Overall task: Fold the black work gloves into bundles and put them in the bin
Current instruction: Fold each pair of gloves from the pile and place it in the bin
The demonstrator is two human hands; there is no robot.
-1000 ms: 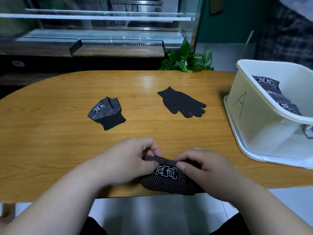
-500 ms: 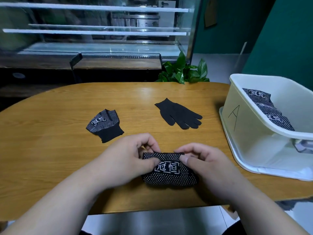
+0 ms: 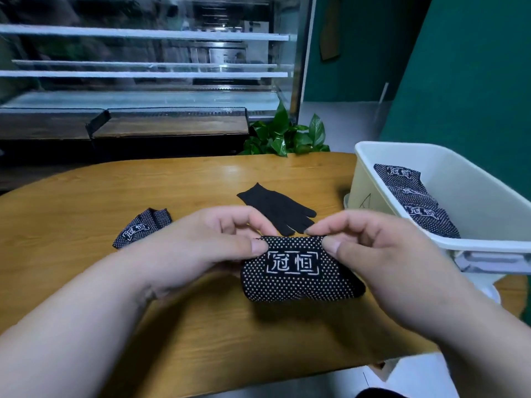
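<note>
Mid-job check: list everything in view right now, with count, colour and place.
held bundle: one, black with white dots, over the table's near edge, between both hands
dotted glove: one, black with white dots, folded, on the table at left
plain glove: one, black, flat on the table behind the hands
bin: one, white, at the table's right end
bundles in bin: about three, black with white dots, overlapping
table: one, light wood
plant: one, green, behind the table
display case: one, glass, behind the table
left hand: pinches the held bundle's top left corner
right hand: pinches its top right corner
</note>
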